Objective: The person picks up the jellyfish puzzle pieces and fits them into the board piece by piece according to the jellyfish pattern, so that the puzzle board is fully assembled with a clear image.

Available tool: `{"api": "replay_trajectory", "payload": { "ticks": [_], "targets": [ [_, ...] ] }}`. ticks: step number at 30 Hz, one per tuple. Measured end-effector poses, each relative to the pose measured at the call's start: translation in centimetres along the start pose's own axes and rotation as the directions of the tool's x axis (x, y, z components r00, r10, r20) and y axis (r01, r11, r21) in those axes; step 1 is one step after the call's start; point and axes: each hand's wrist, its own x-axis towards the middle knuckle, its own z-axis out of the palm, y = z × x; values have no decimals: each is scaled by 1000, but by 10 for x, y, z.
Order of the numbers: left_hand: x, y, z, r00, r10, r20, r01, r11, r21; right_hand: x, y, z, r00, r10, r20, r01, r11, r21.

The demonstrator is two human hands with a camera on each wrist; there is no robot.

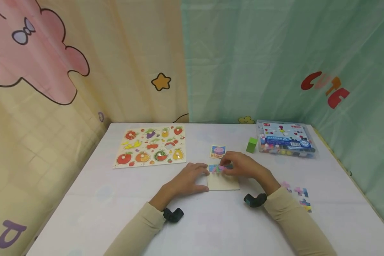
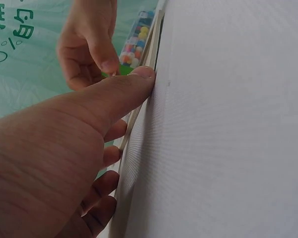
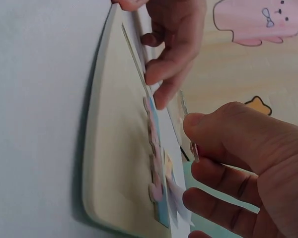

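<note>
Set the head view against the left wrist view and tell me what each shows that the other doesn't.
Only the head view shows the fruit board, the small picture card and the loose puzzle pieces. Only the left wrist view shows green printed characters. Both show the left hand touching the small wooden board, the right hand and the clear box of colored beads.

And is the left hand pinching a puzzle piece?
No, the left hand touches the edge of the puzzle board, while the right hand pinches a puzzle piece.
</note>
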Motion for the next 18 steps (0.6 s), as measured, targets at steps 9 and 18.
{"api": "replay_trajectory", "payload": {
  "ticks": [9, 18],
  "targets": [
    [2, -1, -1, 1000, 2, -3, -2, 1000, 2, 9, -4, 22, 999, -9, 40, 12, 996, -83],
    [3, -1, 0, 1000, 3, -1, -3, 1000, 6, 9, -7, 26, 999, -29, 15, 31, 985, -171]
  ]
}}
